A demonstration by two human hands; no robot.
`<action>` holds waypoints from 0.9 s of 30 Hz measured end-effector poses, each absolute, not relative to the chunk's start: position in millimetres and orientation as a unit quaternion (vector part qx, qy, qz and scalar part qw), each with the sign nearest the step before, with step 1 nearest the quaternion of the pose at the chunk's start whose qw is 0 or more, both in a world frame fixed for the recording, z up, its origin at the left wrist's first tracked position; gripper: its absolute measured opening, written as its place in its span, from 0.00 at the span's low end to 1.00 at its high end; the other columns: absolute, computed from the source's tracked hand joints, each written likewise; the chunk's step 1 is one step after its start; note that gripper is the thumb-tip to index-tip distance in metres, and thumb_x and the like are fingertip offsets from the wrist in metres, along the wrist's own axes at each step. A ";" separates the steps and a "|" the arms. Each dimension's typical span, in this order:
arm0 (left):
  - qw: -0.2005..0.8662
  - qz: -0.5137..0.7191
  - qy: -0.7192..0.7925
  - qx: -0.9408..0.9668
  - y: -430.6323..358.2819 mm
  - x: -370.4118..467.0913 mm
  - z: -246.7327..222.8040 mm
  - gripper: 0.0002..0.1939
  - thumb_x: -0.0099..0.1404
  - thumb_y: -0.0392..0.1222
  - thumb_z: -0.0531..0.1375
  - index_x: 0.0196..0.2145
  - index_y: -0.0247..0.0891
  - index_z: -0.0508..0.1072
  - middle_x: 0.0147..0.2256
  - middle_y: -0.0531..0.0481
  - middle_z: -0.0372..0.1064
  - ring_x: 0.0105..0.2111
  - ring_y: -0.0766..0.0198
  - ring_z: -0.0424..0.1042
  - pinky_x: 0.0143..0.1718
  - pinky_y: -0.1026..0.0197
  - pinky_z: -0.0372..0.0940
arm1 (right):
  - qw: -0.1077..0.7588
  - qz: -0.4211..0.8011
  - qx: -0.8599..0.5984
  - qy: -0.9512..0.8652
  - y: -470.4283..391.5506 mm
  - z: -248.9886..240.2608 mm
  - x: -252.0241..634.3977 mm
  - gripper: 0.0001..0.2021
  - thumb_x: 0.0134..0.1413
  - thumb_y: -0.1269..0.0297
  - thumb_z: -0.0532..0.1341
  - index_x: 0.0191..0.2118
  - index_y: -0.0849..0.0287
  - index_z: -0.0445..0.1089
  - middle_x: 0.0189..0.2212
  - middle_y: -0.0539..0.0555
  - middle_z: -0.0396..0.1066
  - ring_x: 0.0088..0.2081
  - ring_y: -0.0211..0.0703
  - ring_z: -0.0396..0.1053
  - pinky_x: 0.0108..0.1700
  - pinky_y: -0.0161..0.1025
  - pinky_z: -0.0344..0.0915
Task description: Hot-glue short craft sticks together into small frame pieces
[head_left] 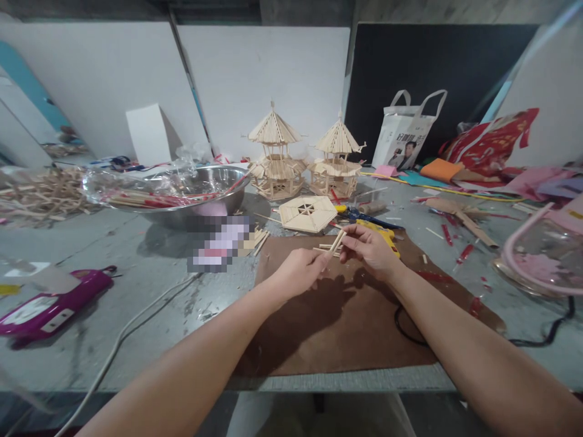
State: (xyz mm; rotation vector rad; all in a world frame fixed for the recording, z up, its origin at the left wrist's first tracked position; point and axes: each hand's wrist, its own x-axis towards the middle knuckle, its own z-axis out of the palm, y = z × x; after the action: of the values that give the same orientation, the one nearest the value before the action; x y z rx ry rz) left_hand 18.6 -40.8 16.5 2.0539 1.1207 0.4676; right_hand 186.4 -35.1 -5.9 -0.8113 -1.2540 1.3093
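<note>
Short wooden sticks (337,242) slant between my two hands above a brown mat (314,340). The fingers of my left hand (303,267) pinch their lower end. At the upper end, my right hand (368,250) grips them between thumb and fingers. A few more sticks show just behind, partly hidden by the hands. Beyond them lies a flat hexagonal stick panel (291,217) with a spoked opening in its middle. A yellow tool (385,235), perhaps a glue gun, sits behind my right hand.
Two stick pagoda models (276,167) stand at the back. To the left are a metal bowl (182,212) with wrapped sticks, a stick pile (45,197) and a purple power strip (59,303). A white bag (403,136) and a pink-rimmed clear container (542,261) are on the right.
</note>
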 end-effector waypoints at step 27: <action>0.646 0.235 0.373 0.623 -33.4 14.3 14.1 0.17 0.50 0.51 0.55 0.23 0.30 0.66 0.18 0.53 0.61 0.13 0.75 0.60 0.14 0.71 0.55 | 0.537 0.567 -0.330 -0.530 -35.4 -5.2 186.8 0.09 0.36 0.65 0.62 0.29 0.60 0.66 0.20 0.45 0.64 0.17 0.29 0.62 0.21 0.31 0.61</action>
State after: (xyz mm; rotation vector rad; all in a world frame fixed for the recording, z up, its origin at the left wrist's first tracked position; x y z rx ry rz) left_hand 14.3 -33.4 14.1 1.4183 0.8488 0.5344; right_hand 186.8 -35.4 -5.2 -0.7854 -1.2624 1.3487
